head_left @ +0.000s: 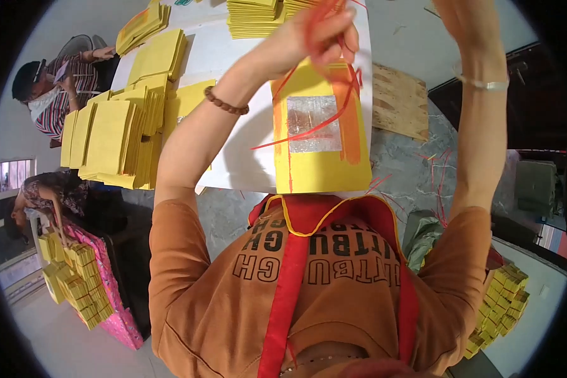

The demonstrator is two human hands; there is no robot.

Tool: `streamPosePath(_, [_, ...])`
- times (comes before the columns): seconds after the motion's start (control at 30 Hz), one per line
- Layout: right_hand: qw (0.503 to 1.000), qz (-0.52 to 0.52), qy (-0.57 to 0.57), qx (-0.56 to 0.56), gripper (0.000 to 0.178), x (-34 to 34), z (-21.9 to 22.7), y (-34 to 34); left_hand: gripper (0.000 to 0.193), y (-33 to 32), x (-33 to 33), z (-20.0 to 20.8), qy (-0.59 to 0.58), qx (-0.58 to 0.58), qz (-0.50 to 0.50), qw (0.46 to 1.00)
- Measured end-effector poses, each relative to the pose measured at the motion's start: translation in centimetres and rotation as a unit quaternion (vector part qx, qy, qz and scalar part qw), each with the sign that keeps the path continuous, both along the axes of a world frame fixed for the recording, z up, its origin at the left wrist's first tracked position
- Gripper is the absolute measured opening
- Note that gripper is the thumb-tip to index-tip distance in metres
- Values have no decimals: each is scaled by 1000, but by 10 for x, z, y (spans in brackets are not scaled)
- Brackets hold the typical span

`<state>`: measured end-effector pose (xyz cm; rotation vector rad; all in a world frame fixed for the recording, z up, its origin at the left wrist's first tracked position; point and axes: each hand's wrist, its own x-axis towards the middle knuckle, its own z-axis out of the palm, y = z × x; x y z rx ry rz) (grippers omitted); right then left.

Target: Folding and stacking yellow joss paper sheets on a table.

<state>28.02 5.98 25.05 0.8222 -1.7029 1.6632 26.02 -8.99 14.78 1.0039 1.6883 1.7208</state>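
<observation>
Near yellow paper (327, 175), curled left hand (331, 36)

Wears brn tee (201, 309), yel-edged red apron (305, 214), L bead bracelet (225, 104), R bangle (485, 84).

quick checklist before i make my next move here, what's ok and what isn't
1. Yellow paper lying on the table: ok, at the near edge.
2. Silver square uncovered: not ok, a red string crosses it.
3. Left hand gripping string: cannot tell, red string shows at the fingers but they are blurred.
4. Right hand fully in view: not ok, the picture's top edge cuts off its fingers.
5. String tied: cannot tell, a loose end lies leftward past the paper.
6. Left stacks clear of the paper: ok, there is a gap between.
</observation>
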Motion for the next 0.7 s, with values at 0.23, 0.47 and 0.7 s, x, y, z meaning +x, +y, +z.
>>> streamPosePath(0.23, [931,94,-321,145,50,37,-186,-23,25,47,-17,-25,-158,227,158,948])
streamPosePath(0.47, [921,17,-339,-192,36,32,-230,-48,34,76,2,-32,-222,203,224,927])
streamPosePath(0.7, [825,114,-453,-319,37,30,-192,-28,44,29,-43,-14,132,-28,-59,989])
